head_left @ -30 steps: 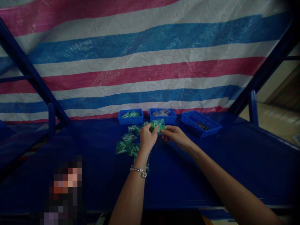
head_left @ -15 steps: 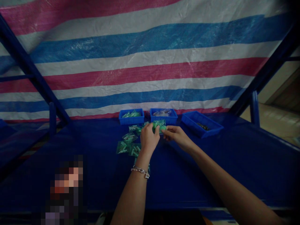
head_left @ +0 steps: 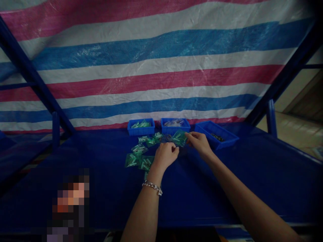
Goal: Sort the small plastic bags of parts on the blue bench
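Note:
My right hand (head_left: 200,144) pinches a small clear bag of green parts (head_left: 179,137) and holds it just above the blue table (head_left: 227,181), in front of the middle tray (head_left: 175,125). My left hand (head_left: 165,156), with a bracelet at the wrist, is curled closed a little nearer to me; I cannot make out anything in its fingers. Several more bags of green parts (head_left: 137,157) lie scattered on the table to the left of my left hand.
Three blue trays stand along the back: the left tray (head_left: 140,126) holds green bags, the middle one clear bags, the right tray (head_left: 215,134) a few dark parts. A striped tarp (head_left: 156,67) hangs behind. Blue frame posts (head_left: 271,116) stand at both sides.
Both hands held one bag together before. Now my left hand has pulled back toward me and my right hand has carried the bag slightly to the right.

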`<state>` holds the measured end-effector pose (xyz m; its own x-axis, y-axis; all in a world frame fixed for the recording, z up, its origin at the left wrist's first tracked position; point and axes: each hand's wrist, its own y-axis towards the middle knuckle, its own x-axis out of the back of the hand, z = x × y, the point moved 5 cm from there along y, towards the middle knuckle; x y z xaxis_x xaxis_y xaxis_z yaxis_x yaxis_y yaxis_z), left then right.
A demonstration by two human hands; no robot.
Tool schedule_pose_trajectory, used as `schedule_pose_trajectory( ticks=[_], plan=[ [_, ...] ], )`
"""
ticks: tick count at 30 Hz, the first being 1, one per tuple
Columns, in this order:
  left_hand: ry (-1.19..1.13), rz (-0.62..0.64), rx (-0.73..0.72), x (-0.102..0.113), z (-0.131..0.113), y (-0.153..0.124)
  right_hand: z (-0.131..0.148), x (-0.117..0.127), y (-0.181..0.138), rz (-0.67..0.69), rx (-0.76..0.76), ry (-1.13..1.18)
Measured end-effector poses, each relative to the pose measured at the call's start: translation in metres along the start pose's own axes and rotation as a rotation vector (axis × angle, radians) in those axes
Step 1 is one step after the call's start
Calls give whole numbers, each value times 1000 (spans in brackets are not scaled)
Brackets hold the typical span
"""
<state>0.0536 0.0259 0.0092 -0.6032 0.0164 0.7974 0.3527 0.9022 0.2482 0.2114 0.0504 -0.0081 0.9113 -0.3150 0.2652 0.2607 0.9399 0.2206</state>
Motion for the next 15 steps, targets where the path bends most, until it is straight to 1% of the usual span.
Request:
schedule_pose_trajectory(
  ticks=[4,6,7,8,9,10,11,13,15],
  plan=[
    [60,96,-40,-9,-8,-5,4,8,8,-70,-8,-226],
    [105,157,-46,-14,-12,-7,14,4,17,-41,5,-353],
    [121,187,-45,-16,-13,-7,21,-1,23,-20,-6,-376],
    [131,214,-42,-17,-13,-8,28,-8,28,27,-34,-348],
    [134,235,-38,-18,-13,-8,35,-19,33,100,-90,-255],
    [131,247,-35,-18,-13,-8,41,-32,36,201,-169,-113],
    [123,254,-35,-18,-12,-9,50,-44,39,246,-192,-54],
    [98,256,-43,-17,-11,-9,68,-65,43,312,-205,25],
    [68,256,-53,-17,-10,-9,83,-82,41,418,-183,137]
  ],
)
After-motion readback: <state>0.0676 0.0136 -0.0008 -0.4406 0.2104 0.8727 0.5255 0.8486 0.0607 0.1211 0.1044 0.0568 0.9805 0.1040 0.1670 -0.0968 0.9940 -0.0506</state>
